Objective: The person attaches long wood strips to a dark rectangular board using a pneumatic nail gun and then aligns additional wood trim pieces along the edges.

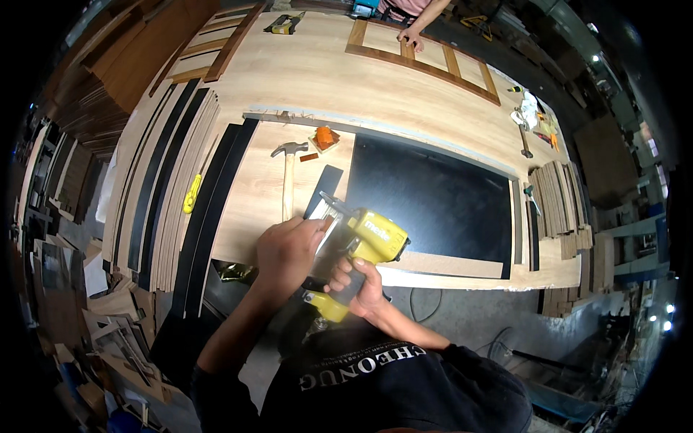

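Observation:
My right hand [359, 283] is wrapped round the handle of a yellow nail gun [377, 235], tilted in front of my body at the near edge of the workbench. Its silver magazine [330, 222] points up and to the left. My left hand [289, 249] is closed with its fingertips at that magazine, where a bit of brown shows; what they pinch is too small to name. Just beyond lies a claw hammer [289, 177] with a wooden handle. A small open box with orange contents [325, 136] and a short brown strip [309, 156] lie beside the hammer head.
A black panel [429, 198] lies within a frame of strips on the workbench [317, 86]. Black and wooden strips [162, 187] with a yellow-handled tool [192, 193] lie left. Stacked wood pieces [556, 198] stand right. Across the bench, another person's hand [411, 38] touches a wooden frame [426, 61].

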Available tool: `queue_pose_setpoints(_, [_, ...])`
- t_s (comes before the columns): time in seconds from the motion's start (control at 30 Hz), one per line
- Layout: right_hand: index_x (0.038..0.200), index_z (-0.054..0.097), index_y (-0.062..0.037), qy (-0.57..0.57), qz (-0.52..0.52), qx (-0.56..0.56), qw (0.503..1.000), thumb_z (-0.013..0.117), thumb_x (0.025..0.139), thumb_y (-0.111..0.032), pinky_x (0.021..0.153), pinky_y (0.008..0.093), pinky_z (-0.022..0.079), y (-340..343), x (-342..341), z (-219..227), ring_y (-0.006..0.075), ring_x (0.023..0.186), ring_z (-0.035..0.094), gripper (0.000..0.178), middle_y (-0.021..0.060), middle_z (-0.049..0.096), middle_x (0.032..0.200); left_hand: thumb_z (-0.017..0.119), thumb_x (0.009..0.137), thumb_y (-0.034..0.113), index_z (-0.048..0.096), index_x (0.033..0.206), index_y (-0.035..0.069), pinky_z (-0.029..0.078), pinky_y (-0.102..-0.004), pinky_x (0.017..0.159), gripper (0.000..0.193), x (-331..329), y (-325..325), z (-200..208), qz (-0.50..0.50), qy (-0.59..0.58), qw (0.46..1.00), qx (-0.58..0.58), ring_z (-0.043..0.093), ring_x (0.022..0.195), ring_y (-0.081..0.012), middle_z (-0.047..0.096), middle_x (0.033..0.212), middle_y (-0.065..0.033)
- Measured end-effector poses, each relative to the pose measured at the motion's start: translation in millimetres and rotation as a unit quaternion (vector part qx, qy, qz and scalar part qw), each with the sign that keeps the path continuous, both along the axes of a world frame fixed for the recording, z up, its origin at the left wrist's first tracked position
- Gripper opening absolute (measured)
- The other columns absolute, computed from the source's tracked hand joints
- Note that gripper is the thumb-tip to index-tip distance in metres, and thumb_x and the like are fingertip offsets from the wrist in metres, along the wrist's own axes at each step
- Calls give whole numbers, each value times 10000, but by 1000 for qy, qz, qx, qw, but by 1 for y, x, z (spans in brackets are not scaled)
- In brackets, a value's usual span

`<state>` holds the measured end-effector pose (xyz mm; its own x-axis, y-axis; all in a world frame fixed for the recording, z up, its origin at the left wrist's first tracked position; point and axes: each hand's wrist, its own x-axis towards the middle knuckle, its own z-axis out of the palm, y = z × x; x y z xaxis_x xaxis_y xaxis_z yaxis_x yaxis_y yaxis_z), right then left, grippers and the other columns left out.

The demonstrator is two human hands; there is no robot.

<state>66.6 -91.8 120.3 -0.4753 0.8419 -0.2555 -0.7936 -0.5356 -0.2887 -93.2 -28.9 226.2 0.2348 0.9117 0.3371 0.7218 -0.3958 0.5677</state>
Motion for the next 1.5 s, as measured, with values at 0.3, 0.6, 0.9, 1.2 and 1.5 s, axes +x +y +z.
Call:
queue_pose_setpoints(0.3, [721, 471, -98, 36, -27, -87, 995, 532, 851, -285, 595, 308, 429, -7, -39, 17, 180, 608, 469, 236, 33, 453, 658, 732, 716, 74, 666, 958, 46, 472, -371, 604, 252, -23, -13, -5, 29, 72, 997, 19, 584, 714, -279, 534, 796, -93])
queue_pose_setpoints(0.6, [751, 486, -125, 39, -37, -98, 994, 542, 850, -325, 658, 336, 448, -1, -34, 11, 180, 628, 500, 230, 10, 471, 663, 744, 668, 30, 651, 1060, 14, 447, -284, 651, 404, -128, -76, 36, 102, -34, 982, -156, 542, 733, -184, 598, 879, -86])
queue_pose_setpoints(0.9, [783, 486, -135, 12, -32, -130, 991, 562, 853, -236, 734, 369, 474, 7, -33, 6, 165, 643, 525, 145, -4, 484, 655, 352, 901, 662, 493, 1286, -32, 426, -388, 945, 806, -178, -182, -93, 106, -583, 771, -232, 579, 1045, -265, 609, 1129, -186])
queue_pose_setpoints(1.2, [774, 487, -126, -22, -1, -133, 991, 566, 845, -225, 720, 370, 476, 9, -39, 13, 169, 630, 514, 145, 2, 476, 650, 241, 837, 787, 374, 1385, -4, 356, -443, 1014, 971, -160, -160, -98, 75, -581, 779, -225, 512, 1177, -293, 528, 1276, -198])
queue_pose_setpoints(1.5, [815, 503, -139, -42, 27, -100, 994, 577, 836, -268, 744, 381, 501, 1, -43, 9, 155, 647, 540, 150, -22, 476, 661, 207, 914, 690, 407, 1352, -18, 383, -433, 999, 855, -126, -134, -108, 49, -668, 732, -125, 511, 1167, -293, 540, 1261, -190])
